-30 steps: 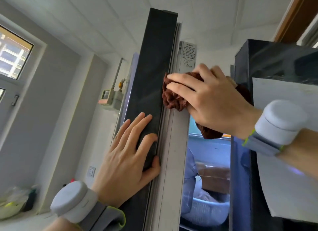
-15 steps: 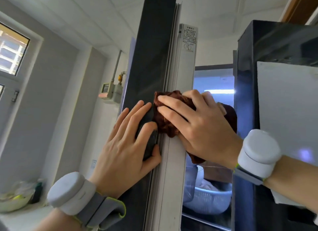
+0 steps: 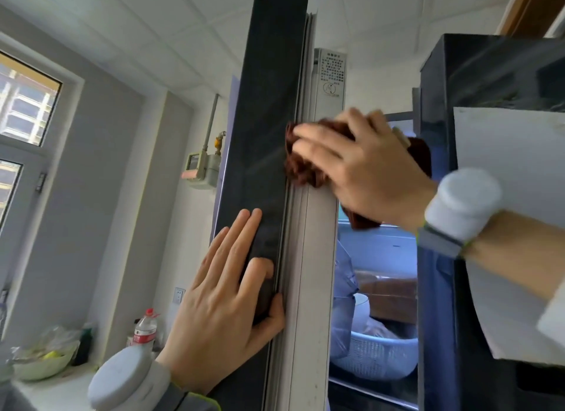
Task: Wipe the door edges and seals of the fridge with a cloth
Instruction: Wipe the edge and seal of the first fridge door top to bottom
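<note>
Left hand (image 3: pixel 227 306) nearest, lower centre, fingers straight and flat against the dark edge of the open fridge door (image 3: pixel 269 110), thumb hooked round onto the pale seal strip (image 3: pixel 295 273); grey wrist device (image 3: pixel 128 377) partly cut off at the bottom edge. Right hand (image 3: pixel 363 169) higher up, motion-blurred, fingers spread over a bunched brown cloth (image 3: pixel 301 166) and pressing it onto the seal just right of the dark edge; most of the cloth is hidden under the palm, with a bit poking out below the wrist and behind the hand. Right wrist carries a matching white device (image 3: pixel 463 202), forearm cut by the frame's right side. White inner door panel with a printed label (image 3: pixel 331 71), text too small to read. Right-hand door (image 3: pixel 440 288) dark, with a white sheet (image 3: pixel 513 227) stuck on it. Between the doors the fridge interior shows bluish, holding a white perforated basket (image 3: pixel 373 355), other contents unclear. Far left: counter with a green bowl (image 3: pixel 42 363), a red-capped bottle (image 3: pixel 146 328), a wall meter (image 3: pixel 200 166), and a window (image 3: pixel 26 104).
</note>
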